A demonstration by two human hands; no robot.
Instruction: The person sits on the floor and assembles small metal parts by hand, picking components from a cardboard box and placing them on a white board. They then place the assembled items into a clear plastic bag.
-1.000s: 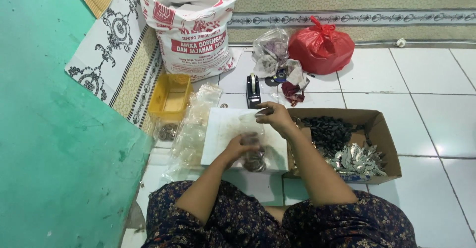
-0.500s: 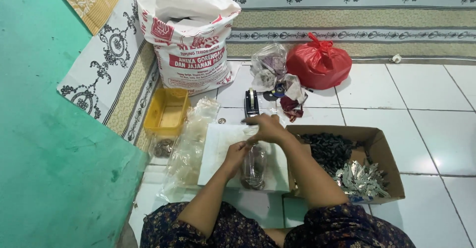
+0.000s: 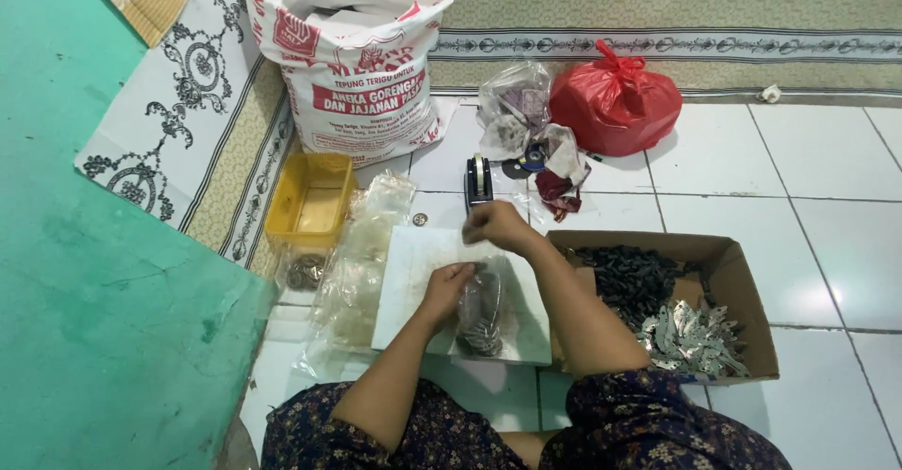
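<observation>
Left hand (image 3: 449,285) gripping small clear bag (image 3: 479,312) on white board (image 3: 413,273), right hand (image 3: 495,225) pinched shut above

White sack (image 3: 352,66) with red label stands far left; red bag (image 3: 615,103) beside it.

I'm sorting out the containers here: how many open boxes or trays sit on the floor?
2. A yellow plastic tray lies left of the white board, by the clear bags. A cardboard box of dark and silvery parts sits right of the right hand. Others may be hidden.
</observation>
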